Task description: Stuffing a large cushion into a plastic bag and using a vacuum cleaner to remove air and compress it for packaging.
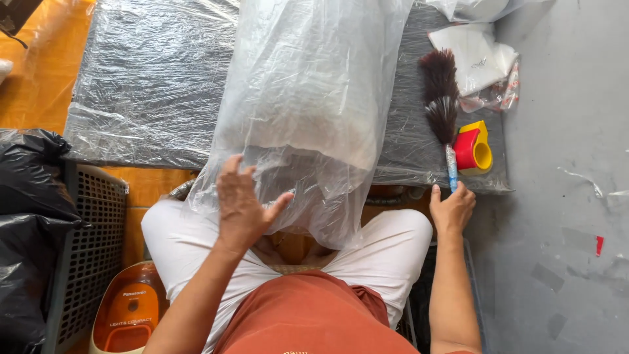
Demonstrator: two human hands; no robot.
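A large clear plastic bag [308, 98] with something pale inside lies across a plastic-wrapped grey slab [144, 78] and hangs down onto my lap. My left hand [242, 206] rests flat against the bag's lower end, fingers spread. My right hand [452, 210] is at the slab's near right edge, fingers closed around the blue handle end of a dark feather duster [442, 105] that lies on the slab pointing away from me.
A red and yellow tape dispenser [475, 147] sits beside the duster. White packets in plastic [481, 59] lie at the far right. Black bags [29, 216] and a grey crate [92, 249] stand at left, with an orange appliance [128, 311] below. Grey floor lies right.
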